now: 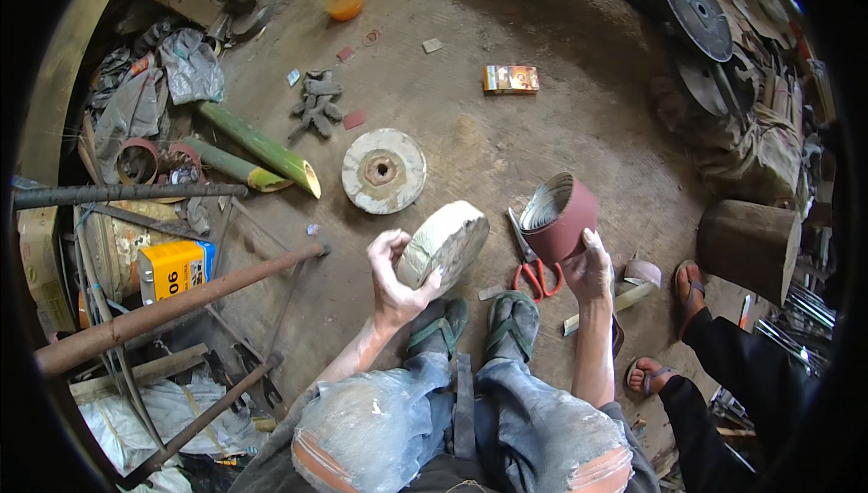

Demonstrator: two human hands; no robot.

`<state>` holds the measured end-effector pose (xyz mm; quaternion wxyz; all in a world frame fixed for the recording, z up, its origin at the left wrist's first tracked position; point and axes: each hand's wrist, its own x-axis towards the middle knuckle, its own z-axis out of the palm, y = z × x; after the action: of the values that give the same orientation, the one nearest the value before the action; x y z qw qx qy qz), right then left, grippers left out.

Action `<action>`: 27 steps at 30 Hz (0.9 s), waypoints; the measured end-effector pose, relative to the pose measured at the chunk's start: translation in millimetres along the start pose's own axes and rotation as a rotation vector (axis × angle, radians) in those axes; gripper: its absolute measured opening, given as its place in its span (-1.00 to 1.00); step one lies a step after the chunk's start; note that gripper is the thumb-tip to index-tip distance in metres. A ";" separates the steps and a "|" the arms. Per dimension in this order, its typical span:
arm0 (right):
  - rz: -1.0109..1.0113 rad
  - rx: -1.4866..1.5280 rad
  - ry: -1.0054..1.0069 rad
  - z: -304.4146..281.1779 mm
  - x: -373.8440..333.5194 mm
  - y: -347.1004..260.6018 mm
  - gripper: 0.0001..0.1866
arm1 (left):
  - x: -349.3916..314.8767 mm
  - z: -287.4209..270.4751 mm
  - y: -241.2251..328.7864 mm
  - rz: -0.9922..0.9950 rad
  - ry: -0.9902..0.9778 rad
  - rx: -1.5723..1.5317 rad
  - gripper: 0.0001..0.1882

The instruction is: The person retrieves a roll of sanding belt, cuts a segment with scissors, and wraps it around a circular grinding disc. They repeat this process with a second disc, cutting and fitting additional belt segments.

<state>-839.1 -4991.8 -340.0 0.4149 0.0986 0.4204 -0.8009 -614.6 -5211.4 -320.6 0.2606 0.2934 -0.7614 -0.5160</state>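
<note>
My left hand [404,271] grips a thick round wheel [449,249] with a pale, worn rim, tilted up off the floor. Its far side is hidden. In my right hand [589,269] is a coiled roll of reddish-brown sandpaper [568,222], its grey inner layers facing the wheel. The two things are held apart. Beyond my left hand a second wheel [413,172], whitish with a hole at its centre, lies flat on the floor. Scissors with red handles [540,281] lie on the floor below the sandpaper roll, partly covered by it.
Rusty metal bars [190,307] cross the left side, near a yellow container [176,269]. Cut green bamboo [262,147] lies beyond them. A small orange packet [511,79] is on the floor ahead. Another person's feet [649,374] stand at right, by a wooden block [749,249].
</note>
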 end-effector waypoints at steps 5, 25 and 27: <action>0.036 0.286 0.051 7.1 2.7 -1.1 -0.31 | 56.4 37.1 0.0 0.004 -0.027 0.025 -0.32; -0.647 -0.926 -0.485 114.4 -44.0 2.2 0.40 | 69.9 6.8 32.6 -0.873 -0.610 -1.158 -0.20; 0.019 -0.181 -0.126 113.0 -44.6 17.7 0.35 | 69.7 14.1 31.9 -0.757 -0.551 -1.081 -0.21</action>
<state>-775.8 -5056.5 -257.0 0.4555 0.0143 0.4630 -0.7602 -678.3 -5243.0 -288.7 -0.0295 0.2262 -0.2831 -0.9316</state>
